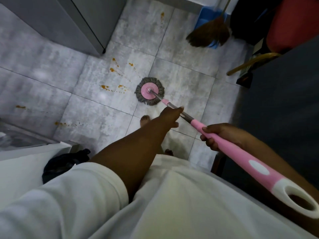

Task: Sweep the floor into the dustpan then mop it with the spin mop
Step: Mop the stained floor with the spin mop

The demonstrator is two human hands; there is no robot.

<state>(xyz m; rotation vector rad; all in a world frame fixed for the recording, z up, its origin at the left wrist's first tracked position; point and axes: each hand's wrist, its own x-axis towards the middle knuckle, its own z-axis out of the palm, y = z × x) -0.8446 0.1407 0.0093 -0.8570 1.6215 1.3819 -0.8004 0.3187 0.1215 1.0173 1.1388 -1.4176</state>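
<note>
Mopping stage in hand: right hand (pixel 219 135) grips the spin mop (pixel 149 91) handle, left hand (pixel 170 116) holds its shaft, head flat on the floor (pixel 181 54) tiles beside orange stains (pixel 113 69); next stroke should probably run left across them.

Dim, soft indoor light with pale glare on the floor tiles (pixel 51 73), edges bowed and slightly blurred.

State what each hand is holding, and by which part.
Both hold the spin mop: the left hand grips its metal shaft, the right hand grips its pink handle.
</note>
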